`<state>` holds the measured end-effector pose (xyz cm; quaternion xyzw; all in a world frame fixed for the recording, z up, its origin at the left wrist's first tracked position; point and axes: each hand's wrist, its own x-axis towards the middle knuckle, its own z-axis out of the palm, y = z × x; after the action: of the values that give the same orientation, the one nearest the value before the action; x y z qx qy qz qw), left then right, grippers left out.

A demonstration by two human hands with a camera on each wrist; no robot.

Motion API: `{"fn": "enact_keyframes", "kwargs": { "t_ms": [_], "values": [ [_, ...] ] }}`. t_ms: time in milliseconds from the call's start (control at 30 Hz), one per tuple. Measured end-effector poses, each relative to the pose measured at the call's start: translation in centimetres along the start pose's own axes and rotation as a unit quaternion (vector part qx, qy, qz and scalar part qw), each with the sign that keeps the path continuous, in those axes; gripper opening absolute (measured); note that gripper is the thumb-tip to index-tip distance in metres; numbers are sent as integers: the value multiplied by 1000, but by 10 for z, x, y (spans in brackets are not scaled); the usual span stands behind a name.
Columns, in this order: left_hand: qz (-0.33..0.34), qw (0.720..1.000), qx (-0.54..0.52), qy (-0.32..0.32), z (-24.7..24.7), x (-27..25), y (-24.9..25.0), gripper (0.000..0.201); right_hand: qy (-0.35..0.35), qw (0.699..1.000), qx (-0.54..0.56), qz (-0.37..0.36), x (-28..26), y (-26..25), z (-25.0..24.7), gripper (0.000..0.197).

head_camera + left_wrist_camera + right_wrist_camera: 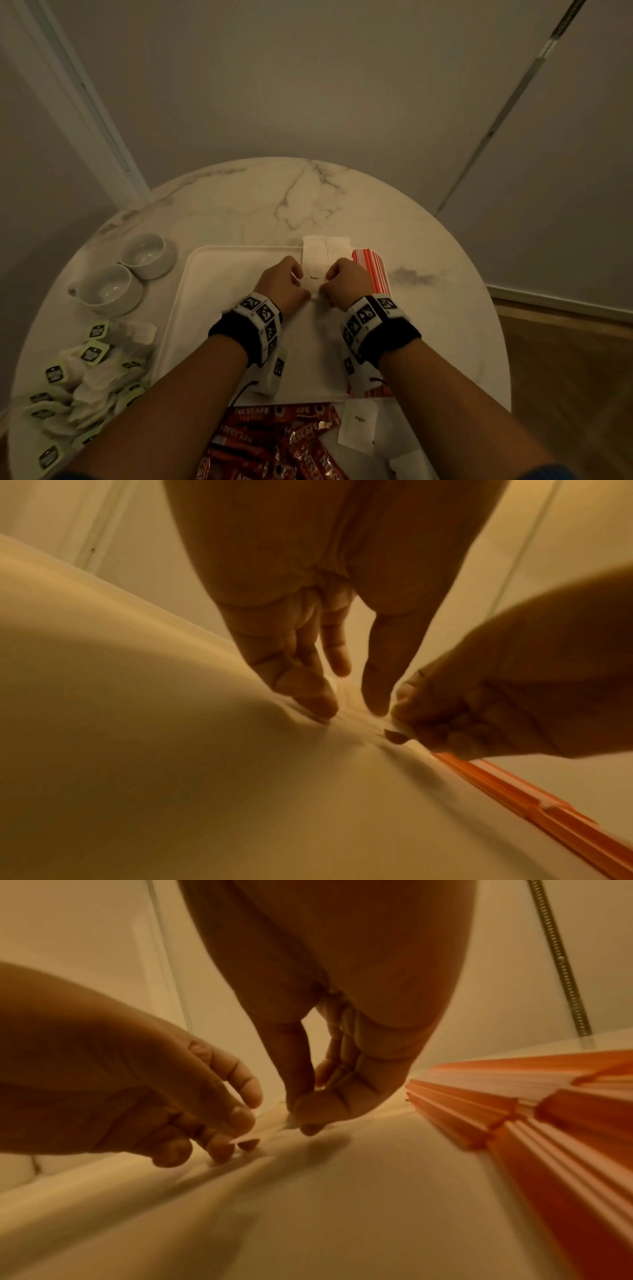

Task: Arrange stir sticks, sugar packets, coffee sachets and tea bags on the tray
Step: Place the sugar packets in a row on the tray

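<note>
A white tray [212, 291] lies in the middle of a round marble table [260, 202]. White sugar packets [313, 263] lie in a small stack at the tray's far right. My left hand [303, 289] and right hand [325, 289] each pinch the stack's near edge, fingers curled. The left wrist view shows my left hand [349, 707] with fingertips down on the packets. The right wrist view shows my right hand [301, 1118] pinching thumb to finger. Red-and-white striped stir sticks [373, 274] [548, 1123] lie along the tray's right side, just right of my right hand.
Tea bags [85, 370] with green tags are heaped at the table's left. Red coffee sachets [274, 438] lie at the near edge, with loose sugar packets [358, 425] to their right. Two white cups [109, 289] [147, 253] stand left of the tray. Walls close behind.
</note>
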<state>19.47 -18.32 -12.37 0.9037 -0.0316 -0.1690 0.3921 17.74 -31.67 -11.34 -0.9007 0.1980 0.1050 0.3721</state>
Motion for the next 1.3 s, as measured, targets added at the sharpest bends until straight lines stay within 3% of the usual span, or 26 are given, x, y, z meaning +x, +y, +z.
{"fn": "enact_keyframes", "kwargs": {
  "t_ms": [200, 400, 633, 833, 900, 1033, 1167, 1300],
  "values": [
    [19, 991, 125, -32, 6, 17, 3, 35, 6, 996, -91, -2, 18, -9, 6, 13],
    [21, 988, 152, -34, 10, 27, 4, 29, 4, 991, -130, -6, 19, -7, 4, 18],
    [25, 986, 161, -28, 11, 27, 5, 26, -4, 994, -110, -18, 20, -4, -3, 15],
    [21, 987, 158, -26, 11, 26, 6, 23, 56, 997, -50, -1, 18, 10, -37, 6],
    [10, 990, 137, -22, 12, 24, 6, 31, 66, 997, -50, -3, 15, 18, -48, 9],
    [5, 994, 112, -10, 14, 19, 11, 58, 21, 988, -149, -18, 13, 22, -46, 21],
    [13, 991, 134, -17, 15, 19, 12, 57, 34, 968, -243, -47, 21, 20, -32, 25],
    [20, 988, 150, -27, 17, 22, 10, 52, 39, 964, -260, -30, 31, 16, -27, 32]
  ]
}}
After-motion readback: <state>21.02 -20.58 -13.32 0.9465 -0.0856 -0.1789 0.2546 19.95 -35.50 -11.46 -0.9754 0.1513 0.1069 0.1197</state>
